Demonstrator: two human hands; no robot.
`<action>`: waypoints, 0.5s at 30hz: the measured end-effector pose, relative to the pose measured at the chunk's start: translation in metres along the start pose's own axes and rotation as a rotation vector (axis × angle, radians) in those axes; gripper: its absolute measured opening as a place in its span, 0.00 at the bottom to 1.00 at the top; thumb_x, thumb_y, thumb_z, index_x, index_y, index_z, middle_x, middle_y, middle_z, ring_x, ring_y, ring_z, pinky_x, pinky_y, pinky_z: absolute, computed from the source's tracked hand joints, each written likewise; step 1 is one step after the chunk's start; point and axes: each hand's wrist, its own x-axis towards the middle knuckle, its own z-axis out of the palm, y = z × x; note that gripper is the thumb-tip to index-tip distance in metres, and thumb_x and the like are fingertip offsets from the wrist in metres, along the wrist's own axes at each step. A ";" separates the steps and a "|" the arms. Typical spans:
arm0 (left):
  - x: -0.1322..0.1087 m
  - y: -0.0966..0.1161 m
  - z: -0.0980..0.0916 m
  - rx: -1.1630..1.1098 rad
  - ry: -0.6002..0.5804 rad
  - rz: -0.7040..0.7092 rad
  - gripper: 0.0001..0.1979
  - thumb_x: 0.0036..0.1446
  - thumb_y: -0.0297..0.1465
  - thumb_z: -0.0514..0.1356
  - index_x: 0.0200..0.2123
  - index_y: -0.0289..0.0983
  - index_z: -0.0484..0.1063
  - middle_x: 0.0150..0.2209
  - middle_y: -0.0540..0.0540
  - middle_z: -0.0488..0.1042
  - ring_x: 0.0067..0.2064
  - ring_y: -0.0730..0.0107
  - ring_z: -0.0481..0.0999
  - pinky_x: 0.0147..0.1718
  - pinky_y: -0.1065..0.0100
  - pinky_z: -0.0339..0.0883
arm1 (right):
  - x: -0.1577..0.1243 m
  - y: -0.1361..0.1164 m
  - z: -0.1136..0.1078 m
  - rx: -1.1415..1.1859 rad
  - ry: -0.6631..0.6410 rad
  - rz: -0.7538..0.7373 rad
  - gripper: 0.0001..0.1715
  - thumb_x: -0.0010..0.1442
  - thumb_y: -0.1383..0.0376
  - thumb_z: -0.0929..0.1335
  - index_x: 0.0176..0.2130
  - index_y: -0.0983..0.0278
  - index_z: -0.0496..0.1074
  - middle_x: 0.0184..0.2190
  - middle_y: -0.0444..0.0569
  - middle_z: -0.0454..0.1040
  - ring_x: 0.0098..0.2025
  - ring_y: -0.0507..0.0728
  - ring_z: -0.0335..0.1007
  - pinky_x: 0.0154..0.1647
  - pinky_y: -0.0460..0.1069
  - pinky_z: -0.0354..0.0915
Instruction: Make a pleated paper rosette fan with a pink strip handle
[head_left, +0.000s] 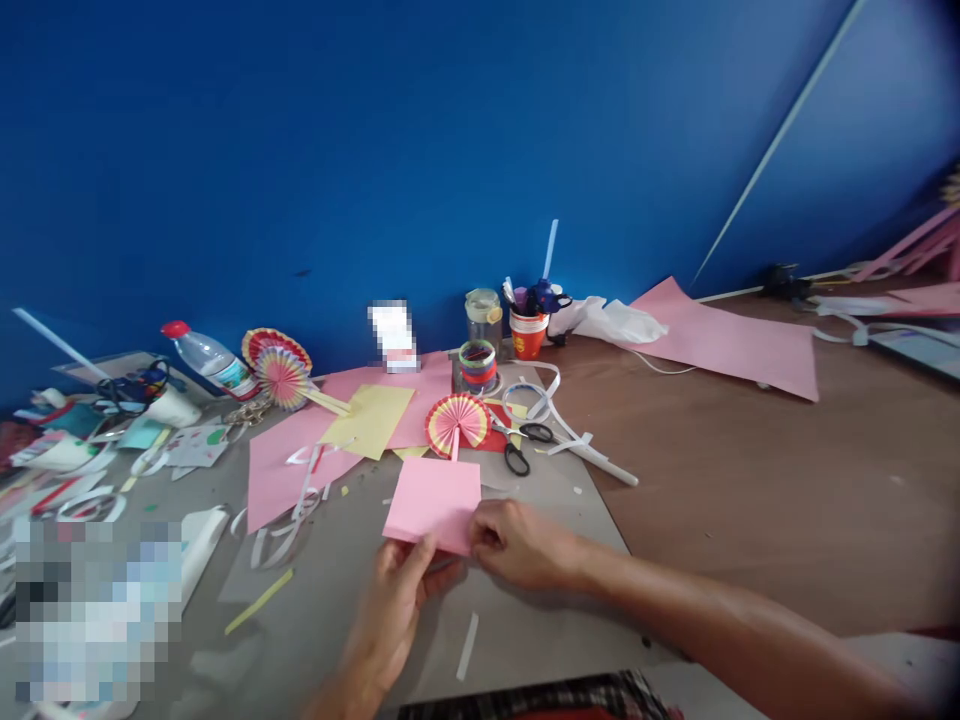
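Observation:
A square of pink paper (439,497) lies in front of me, its near edge seeming folded or raised. My left hand (409,580) grips that near edge, thumb on top and fingers below. At the paper's right corner my right hand (514,540) is closed, its fingers curled on the edge. Just beyond the paper rests a small pink and yellow pleated paper fan (457,425) with a pink handle. Black-handled scissors (517,445) lie to its right, beside a red paper piece.
Pink sheets (292,465) and a yellow sheet (373,420) cover the left middle. Rolls of tape (478,368), a glass jar (484,315) and an orange cup of tools (529,332) stand by the blue wall. A bottle (214,362), more fans (281,370) and paper scraps are left.

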 end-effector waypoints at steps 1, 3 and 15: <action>0.004 0.000 0.002 0.013 0.020 0.018 0.17 0.47 0.38 0.67 0.37 0.34 0.72 0.37 0.41 0.78 0.39 0.59 0.78 0.38 0.57 0.74 | -0.001 0.000 0.001 -0.016 0.007 -0.018 0.05 0.48 0.73 0.64 0.24 0.66 0.68 0.24 0.43 0.68 0.24 0.48 0.59 0.25 0.43 0.53; 0.010 -0.001 0.002 0.052 0.035 0.068 0.17 0.46 0.39 0.67 0.37 0.34 0.72 0.36 0.41 0.78 0.38 0.57 0.78 0.37 0.57 0.74 | -0.002 0.000 0.001 -0.028 0.031 -0.078 0.06 0.49 0.73 0.63 0.25 0.65 0.68 0.25 0.45 0.70 0.26 0.50 0.61 0.27 0.44 0.56; 0.031 0.041 -0.004 0.257 -0.302 0.149 0.16 0.49 0.37 0.66 0.39 0.34 0.76 0.37 0.42 0.79 0.40 0.58 0.77 0.42 0.60 0.71 | 0.012 0.018 -0.022 1.127 0.126 0.142 0.34 0.49 0.56 0.71 0.53 0.62 0.61 0.45 0.51 0.69 0.45 0.57 0.68 0.47 0.53 0.63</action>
